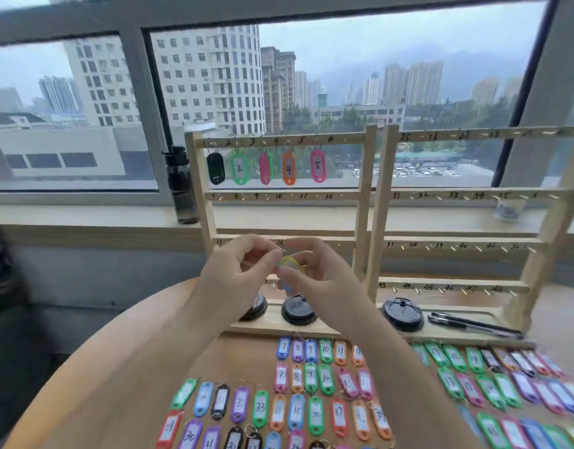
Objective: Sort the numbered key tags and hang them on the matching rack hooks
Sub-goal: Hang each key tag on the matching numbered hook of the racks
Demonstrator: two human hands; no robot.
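Raised before the pale wooden hook rack [363, 176], a yellow plastic key tag [290, 264] is pinched between the curled fingers of the left hand [237, 273] and right hand [318, 277], seemingly to ready its metal ring [283, 251] for the vacant hook marked 6 [331, 140].

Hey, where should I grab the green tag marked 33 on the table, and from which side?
I'd pinch the green 33 tag by its far end, toward the rack, coming from above. It lies flat, with a purple tag and an orange tag close along its long sides, leaving little finger room there.
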